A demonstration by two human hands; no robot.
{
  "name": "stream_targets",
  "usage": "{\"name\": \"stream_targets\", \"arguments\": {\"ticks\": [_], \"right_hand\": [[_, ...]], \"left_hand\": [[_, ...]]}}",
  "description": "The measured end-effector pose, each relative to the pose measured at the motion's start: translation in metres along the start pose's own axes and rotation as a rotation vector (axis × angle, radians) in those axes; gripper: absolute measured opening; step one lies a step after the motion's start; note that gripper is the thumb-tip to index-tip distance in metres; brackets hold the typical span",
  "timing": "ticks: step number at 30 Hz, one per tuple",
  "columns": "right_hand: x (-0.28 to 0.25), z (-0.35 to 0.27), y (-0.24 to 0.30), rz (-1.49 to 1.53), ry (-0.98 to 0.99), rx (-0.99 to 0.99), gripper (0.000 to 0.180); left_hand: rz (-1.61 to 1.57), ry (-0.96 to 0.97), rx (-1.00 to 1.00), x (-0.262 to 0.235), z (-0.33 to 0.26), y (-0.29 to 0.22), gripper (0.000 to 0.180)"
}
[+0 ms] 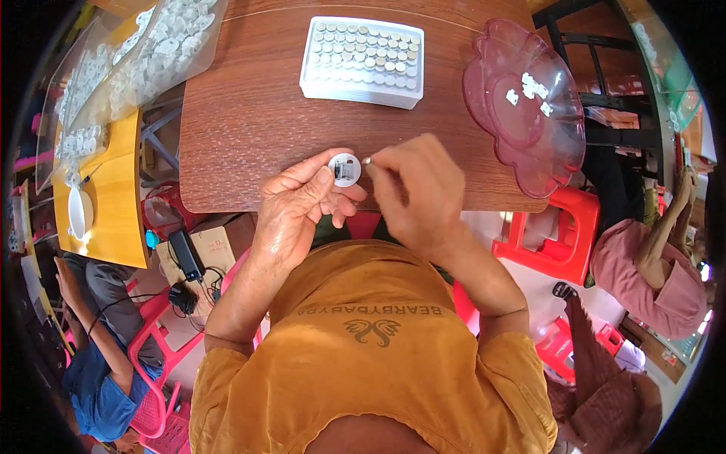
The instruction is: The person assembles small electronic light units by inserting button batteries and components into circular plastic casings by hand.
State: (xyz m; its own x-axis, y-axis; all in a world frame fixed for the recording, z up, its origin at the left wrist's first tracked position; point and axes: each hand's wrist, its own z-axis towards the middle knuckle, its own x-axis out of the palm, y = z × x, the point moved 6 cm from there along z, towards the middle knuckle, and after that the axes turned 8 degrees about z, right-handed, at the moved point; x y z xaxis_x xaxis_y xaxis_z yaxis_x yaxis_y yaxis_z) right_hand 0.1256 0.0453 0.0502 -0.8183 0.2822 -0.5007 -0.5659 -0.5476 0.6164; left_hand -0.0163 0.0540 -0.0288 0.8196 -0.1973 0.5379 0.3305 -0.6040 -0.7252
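Note:
My left hand (299, 195) holds a round white plastic housing (348, 171) between thumb and fingers, its open side with grey inner parts facing up. Just to the right, my right hand (423, 185) pinches a small shiny button cell (367, 160) between thumb and fingertips, close to the housing's edge but apart from it. Both hands are over the near edge of the brown wooden table (249, 151). Beyond them, a white plastic tray (363, 94) carries rows of small round silvery button cells (370, 51).
At the right table edge a pink scalloped dish (491, 113) holds several small white parts (533, 87). Clear bags of white plastic parts (162, 49) and a white bowl (80, 212) sit on a yellow table to the left. A red stool (556, 250) stands at right; other people sit on both sides.

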Motion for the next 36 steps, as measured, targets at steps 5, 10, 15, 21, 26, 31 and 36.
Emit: {"name": "stream_targets", "arguments": {"ticks": [5,10,15,21,26,31,36], "right_hand": [[0.009,-0.016,0.002,0.001,-0.032,-0.084,0.018],[0.013,-0.017,0.010,-0.093,0.014,-0.157,0.021],[0.017,-0.018,0.016,-0.146,0.040,-0.199,0.024],[0.022,-0.017,0.011,-0.065,0.131,-0.042,0.022],[0.018,-0.022,-0.008,0.087,0.097,0.363,0.013],[0.024,-0.032,-0.024,0.469,0.119,0.892,0.012],[0.025,-0.034,-0.027,0.506,0.099,0.919,0.013]], "left_hand": [[0.053,-0.045,0.057,0.007,-0.007,-0.002,0.033],[0.106,-0.085,0.122,0.012,-0.009,0.001,0.029],[0.235,-0.104,0.213,0.011,-0.009,0.000,0.028],[0.130,-0.070,0.124,0.006,-0.011,0.009,0.030],[0.137,-0.083,0.153,0.008,-0.014,0.003,0.032],[0.204,-0.085,0.158,0.007,-0.014,0.001,0.034],[0.181,-0.114,0.157,0.009,-0.013,0.001,0.038]]}}
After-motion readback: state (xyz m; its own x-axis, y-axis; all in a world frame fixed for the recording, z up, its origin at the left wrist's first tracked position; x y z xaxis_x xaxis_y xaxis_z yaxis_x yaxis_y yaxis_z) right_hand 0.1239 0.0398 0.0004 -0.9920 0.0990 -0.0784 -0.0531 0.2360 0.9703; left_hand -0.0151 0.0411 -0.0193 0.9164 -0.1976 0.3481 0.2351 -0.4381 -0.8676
